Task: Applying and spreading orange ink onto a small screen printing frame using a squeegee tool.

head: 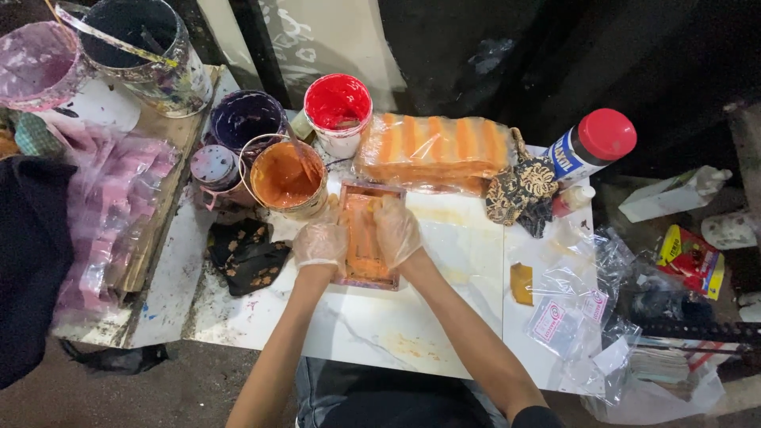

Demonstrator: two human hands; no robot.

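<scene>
A small rectangular frame (366, 277) smeared with orange paint lies on the white marble-look tabletop (444, 317). My left hand (321, 242), in a thin clear glove, rests on the frame's left edge. My right hand (396, 230), also gloved, presses on the frame's upper right part. Just beyond the frame stands a tub of orange paint (283, 178) with a stick in it. Whether either hand grips the frame or only presses on it cannot be told.
Behind stand a red paint tub (338, 107), a dark purple tub (244, 119), a black bucket (147, 47) and a pink tub (36, 63). A bagged stack of orange-striped pieces (432, 150) lies at the back. A red-capped bottle (590, 147), patterned cloths (519, 194) and small plastic bags (567, 317) sit right.
</scene>
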